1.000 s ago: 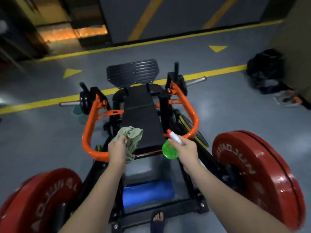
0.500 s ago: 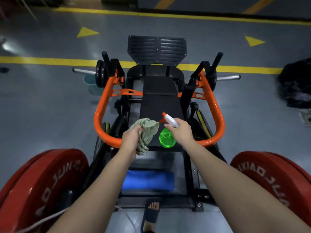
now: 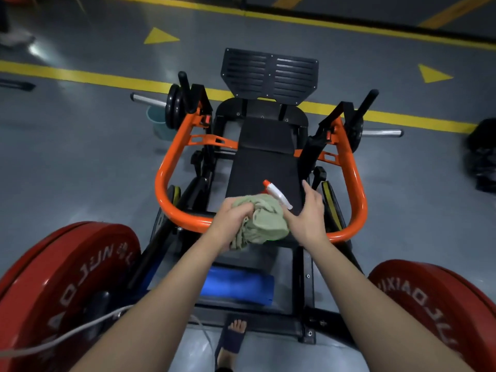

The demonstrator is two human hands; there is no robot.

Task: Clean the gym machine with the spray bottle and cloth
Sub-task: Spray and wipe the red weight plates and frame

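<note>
As we look down from the head view, our left hand [image 3: 233, 220] grips the soft, crumpled green cloth [image 3: 268, 224] bunched over the spray bottle [image 3: 277, 196] at frame centre, likely to carry both together; only its white plastic head and orange nozzle show. Our right hand [image 3: 308, 218] hovers beside, fingers [image 3: 295, 218] straight, holding nothing. Beyond lies the gym machine [image 3: 171, 183], tubular orange metal around a matte black pad [image 3: 265, 167].

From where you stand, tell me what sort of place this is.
Most likely a gym's weights area: a plate-loaded machine with an orange frame, red bumper plates on either side, and yellow lines painted on the grey floor.
</note>
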